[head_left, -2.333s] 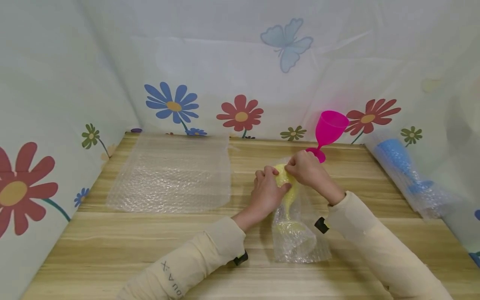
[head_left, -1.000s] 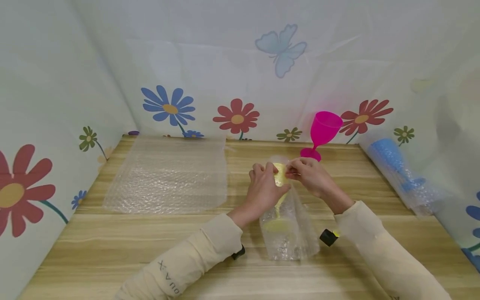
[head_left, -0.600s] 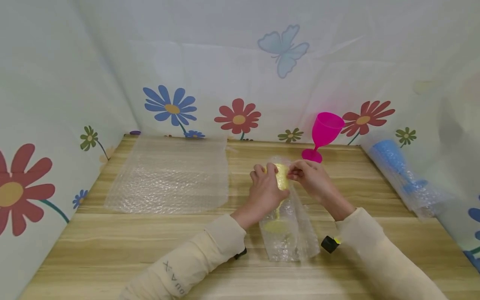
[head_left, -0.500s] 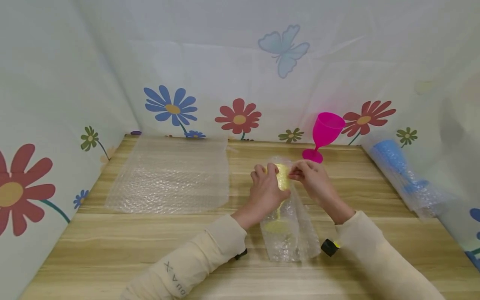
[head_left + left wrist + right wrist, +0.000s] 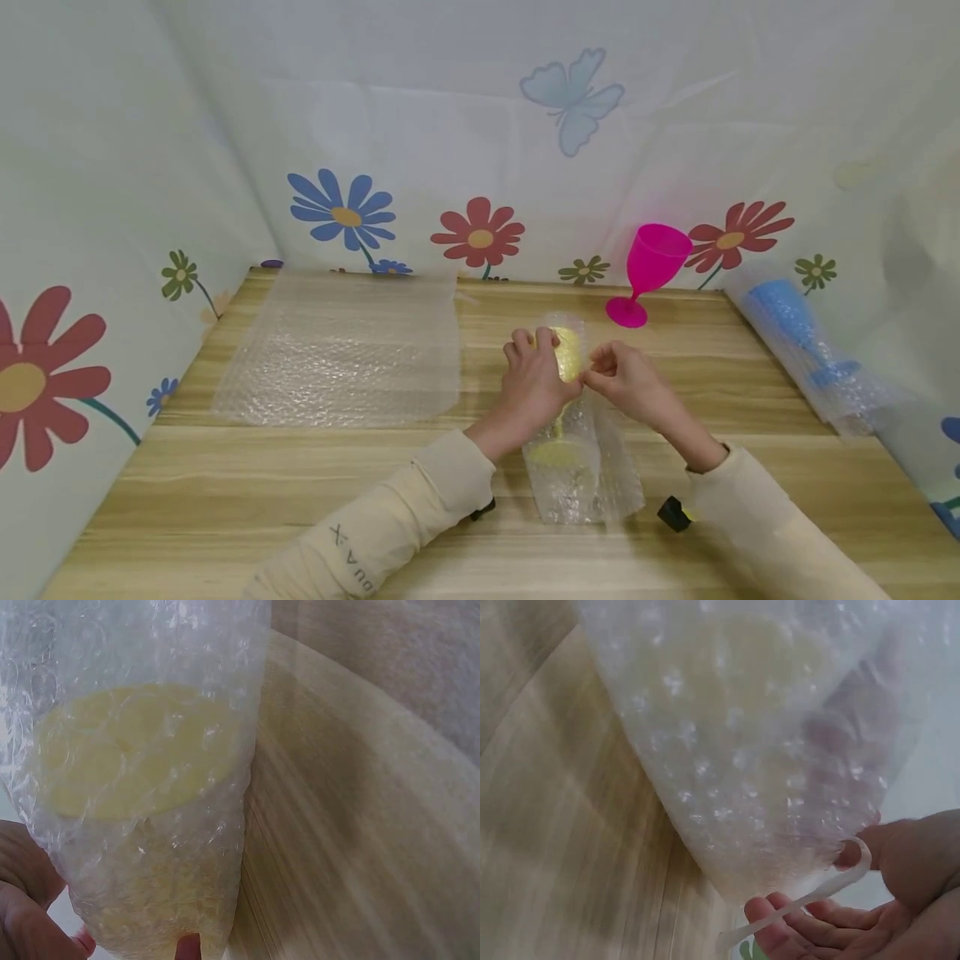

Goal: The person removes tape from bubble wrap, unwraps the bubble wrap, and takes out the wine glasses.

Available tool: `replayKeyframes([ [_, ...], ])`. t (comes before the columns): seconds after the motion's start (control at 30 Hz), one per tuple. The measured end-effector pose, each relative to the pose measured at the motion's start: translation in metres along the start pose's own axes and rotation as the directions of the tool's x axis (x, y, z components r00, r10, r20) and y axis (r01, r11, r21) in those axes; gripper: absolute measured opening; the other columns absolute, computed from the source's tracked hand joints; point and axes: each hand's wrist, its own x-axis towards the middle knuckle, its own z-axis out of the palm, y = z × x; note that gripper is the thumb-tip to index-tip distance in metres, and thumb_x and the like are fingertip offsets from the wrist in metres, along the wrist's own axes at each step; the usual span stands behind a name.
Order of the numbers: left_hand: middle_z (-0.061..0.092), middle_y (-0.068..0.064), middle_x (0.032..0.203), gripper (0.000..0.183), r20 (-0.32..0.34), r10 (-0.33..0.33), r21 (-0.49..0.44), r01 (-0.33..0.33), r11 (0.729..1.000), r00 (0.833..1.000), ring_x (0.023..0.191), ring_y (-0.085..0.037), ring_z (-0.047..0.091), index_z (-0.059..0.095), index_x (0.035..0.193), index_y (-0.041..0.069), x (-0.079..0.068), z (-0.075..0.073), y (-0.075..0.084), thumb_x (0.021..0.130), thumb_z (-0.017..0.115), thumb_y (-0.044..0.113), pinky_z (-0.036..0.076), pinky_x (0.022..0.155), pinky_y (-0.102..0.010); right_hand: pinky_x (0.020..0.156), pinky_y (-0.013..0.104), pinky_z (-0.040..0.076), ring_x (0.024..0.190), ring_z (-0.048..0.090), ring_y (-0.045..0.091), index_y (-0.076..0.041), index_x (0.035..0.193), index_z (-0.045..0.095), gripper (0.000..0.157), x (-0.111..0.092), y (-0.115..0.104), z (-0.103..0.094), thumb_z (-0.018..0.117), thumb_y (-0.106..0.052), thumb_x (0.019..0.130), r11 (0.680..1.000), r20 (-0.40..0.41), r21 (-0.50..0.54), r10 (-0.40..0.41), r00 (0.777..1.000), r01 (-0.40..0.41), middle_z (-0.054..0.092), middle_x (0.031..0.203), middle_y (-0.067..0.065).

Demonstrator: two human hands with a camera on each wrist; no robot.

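On the wooden table a yellow goblet lies rolled in bubble wrap, its round foot toward me. My left hand grips the wrapped bowl, with its fingertips over the far side and its thumb on the near side. At the right edge of the wrap is my right hand, its thumb close to the left thumb. In the right wrist view a narrow whitish strip, apparently tape, runs from that thumb across the curled fingertips. The thumb touches the wrap there. Part of the bowl is hidden under my left hand.
Flat bubble wrap lies on the left of the table. A pink goblet stands upright near the back edge. At the right edge lies a blue goblet in bubble wrap. Printed cloth walls rise behind and beside the table.
My right hand has moved from the far end of the bowl toward me, down the wrap's right edge, and its fingers have spread a little. The left hand keeps its grip.
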Motion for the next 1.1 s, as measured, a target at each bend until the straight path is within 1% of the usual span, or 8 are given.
replayKeyframes([
  [0.13, 0.039, -0.015, 0.121, 0.059, -0.007, 0.003, 0.016, -0.003, 1.0, 1.0, 0.109, -0.032, 0.043, 0.048, 0.12, 0.01, 0.0, 0.001, 0.0, 0.083, 0.087, 0.035, 0.047, 0.06, -0.032, 0.073, 0.042, 0.057, 0.087, 0.07, 0.03, 0.012, 0.11, 0.07, 0.024, 0.002, 0.003, 0.003, 0.07, -0.01, 0.098, 0.996, -0.033, -0.082, -0.047, 0.998, 0.044, 0.074, 0.1, 0.02],
  [0.27, 0.039, -0.015, 0.122, 0.061, 0.003, 0.002, 0.021, -0.002, 1.0, 1.0, 0.11, -0.032, 0.042, 0.048, 0.121, 0.009, 0.0, 0.001, 0.001, 0.081, 0.088, 0.033, 0.048, 0.062, -0.032, 0.061, 0.032, 0.048, 0.068, 0.058, 0.017, 0.006, 0.099, 0.076, 0.015, 0.003, 0.005, 0.006, 0.067, -0.006, 0.097, 0.995, -0.088, -0.093, -0.04, 0.995, 0.031, 0.073, 0.085, 0.011],
  [0.37, 0.039, -0.014, 0.118, 0.061, 0.006, 0.006, 0.026, -0.006, 1.0, 1.0, 0.107, -0.032, 0.042, 0.048, 0.121, 0.009, -0.001, -0.001, 0.001, 0.081, 0.088, 0.033, 0.046, 0.061, -0.031, 0.056, 0.029, 0.044, 0.062, 0.053, 0.015, 0.006, 0.094, 0.073, 0.014, 0.004, 0.006, 0.007, 0.064, -0.004, 0.094, 0.999, -0.114, -0.02, 0.027, 0.993, -0.029, 0.067, 0.075, 0.007],
  [0.47, 0.039, -0.015, 0.117, 0.062, 0.01, 0.005, 0.01, -0.005, 1.0, 1.0, 0.106, -0.032, 0.042, 0.047, 0.121, 0.008, -0.001, -0.002, 0.0, 0.081, 0.088, 0.031, 0.046, 0.062, -0.031, 0.055, 0.026, 0.044, 0.063, 0.054, 0.012, 0.008, 0.093, 0.065, 0.012, 0.004, 0.007, 0.008, 0.059, -0.002, 0.096, 0.983, -0.083, 0.15, 0.115, 0.99, -0.101, 0.063, 0.076, 0.006],
  [0.67, 0.038, -0.017, 0.119, 0.061, 0.031, -0.016, -0.031, 0.017, 0.999, 0.999, 0.105, -0.033, 0.042, 0.044, 0.124, 0.008, 0.0, -0.006, -0.002, 0.082, 0.085, 0.025, 0.046, 0.066, -0.032, 0.052, 0.02, 0.043, 0.058, 0.048, 0.004, 0.006, 0.096, 0.053, 0.014, 0.001, 0.012, 0.006, 0.046, -0.003, 0.104, 0.826, 0.05, 0.504, 0.263, 0.963, -0.252, 0.054, 0.072, 0.0],
  [0.73, 0.038, -0.019, 0.122, 0.062, 0.043, -0.014, -0.033, 0.015, 0.999, 0.999, 0.106, -0.034, 0.043, 0.045, 0.13, 0.009, 0.0, -0.007, -0.003, 0.083, 0.083, 0.024, 0.046, 0.065, -0.032, 0.051, 0.021, 0.039, 0.057, 0.044, 0.005, 0.004, 0.098, 0.054, 0.016, 0.001, 0.015, 0.005, 0.044, -0.006, 0.105, 0.786, 0.086, 0.552, 0.277, 0.957, -0.277, 0.05, 0.07, -0.002],
  [0.9, 0.039, -0.023, 0.127, 0.061, 0.057, 0.019, -0.01, -0.019, 1.0, 0.998, 0.108, -0.036, 0.046, 0.05, 0.142, 0.017, -0.005, -0.01, -0.003, 0.088, 0.078, 0.021, 0.048, 0.068, -0.035, 0.06, 0.02, 0.048, 0.07, 0.057, 0.007, 0.004, 0.097, 0.055, 0.02, 0.0, 0.02, 0.008, 0.039, -0.004, 0.106, 0.687, 0.143, 0.67, 0.25, 0.958, -0.279, 0.063, 0.08, 0.0],
  [1.1, 0.039, -0.02, 0.122, 0.051, 0.063, 0.018, -0.023, -0.017, 1.0, 0.998, 0.108, -0.033, 0.045, 0.047, 0.137, 0.012, -0.01, -0.008, -0.005, 0.098, 0.07, 0.035, 0.05, 0.078, -0.037, 0.064, 0.022, 0.049, 0.075, 0.058, 0.009, -0.002, 0.086, 0.05, 0.024, -0.002, 0.016, 0.009, 0.036, 0.0, 0.105, 0.64, 0.148, 0.723, 0.221, 0.964, -0.258, 0.061, 0.082, 0.002],
])
